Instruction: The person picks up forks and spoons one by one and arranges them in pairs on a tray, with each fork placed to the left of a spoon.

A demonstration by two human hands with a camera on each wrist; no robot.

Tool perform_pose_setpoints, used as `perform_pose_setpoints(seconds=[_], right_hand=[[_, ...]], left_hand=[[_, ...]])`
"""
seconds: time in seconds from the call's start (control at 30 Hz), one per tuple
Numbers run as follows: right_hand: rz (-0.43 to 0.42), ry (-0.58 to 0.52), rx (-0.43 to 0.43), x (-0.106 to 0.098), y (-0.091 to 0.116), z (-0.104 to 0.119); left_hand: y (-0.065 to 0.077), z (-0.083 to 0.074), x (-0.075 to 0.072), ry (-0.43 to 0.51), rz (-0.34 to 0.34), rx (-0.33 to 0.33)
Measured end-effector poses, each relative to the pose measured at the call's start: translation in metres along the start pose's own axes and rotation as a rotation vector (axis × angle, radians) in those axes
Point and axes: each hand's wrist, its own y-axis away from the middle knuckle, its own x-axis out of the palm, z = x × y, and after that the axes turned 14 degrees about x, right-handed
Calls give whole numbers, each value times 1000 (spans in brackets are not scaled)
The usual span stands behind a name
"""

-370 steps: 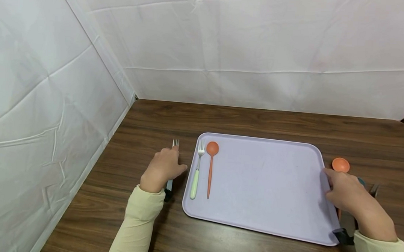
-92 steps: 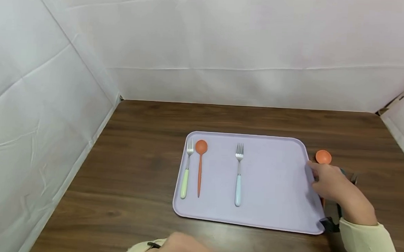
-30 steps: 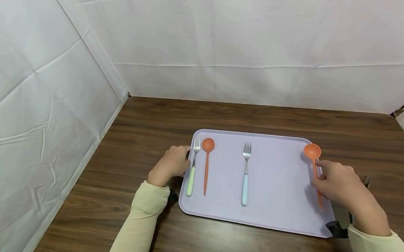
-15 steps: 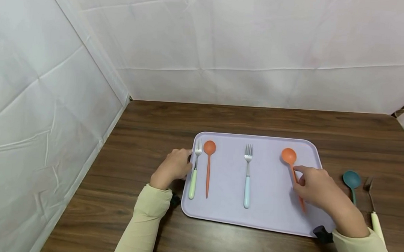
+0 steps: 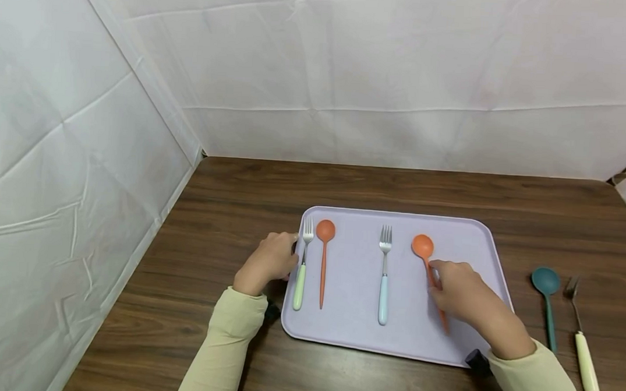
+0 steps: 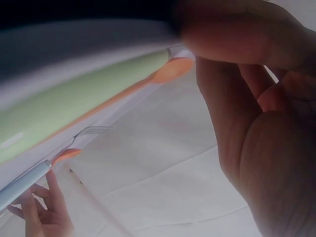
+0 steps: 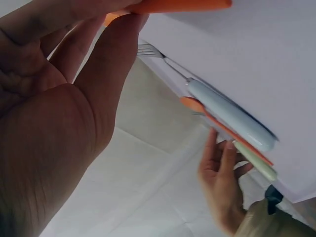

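Observation:
My right hand [image 5: 466, 292] pinches the handle of an orange spoon [image 5: 422, 246] between thumb and fingers, over the right half of a lilac tray [image 5: 349, 328]. In the right wrist view the spoon's handle [image 7: 182, 5] is close to the tray's surface; whether it touches I cannot tell. My left hand [image 5: 268, 258] grips the tray's left edge, thumb and fingers at the rim. On the tray, from the left, lie a green-handled fork [image 5: 299, 288], another orange spoon [image 5: 325, 231] and a blue-handled fork [image 5: 384, 298], bowls and tines pointing away from me.
Right of the tray, a teal spoon [image 5: 545, 280] and a fork with a pale yellow handle [image 5: 586, 365] lie on the dark wooden table [image 5: 223, 203]. White cloth [image 5: 391, 76] hangs behind the table and on its left side.
The blue-handled fork has gone from the table at left onto the tray. My right hand has brought the orange spoon leftward from beside the tray; my left hand has taken the tray's edge.

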Motion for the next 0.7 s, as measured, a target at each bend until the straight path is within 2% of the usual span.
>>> perform_pose_setpoints(seconds=[0.43,0.7], right_hand=[[-26,37,-13,8,-10,17],[-13,20,10,9,-13,21]], left_hand=[[-7,-3,4,-4,1,-3],[-8,-4,5,-1,4,10]])
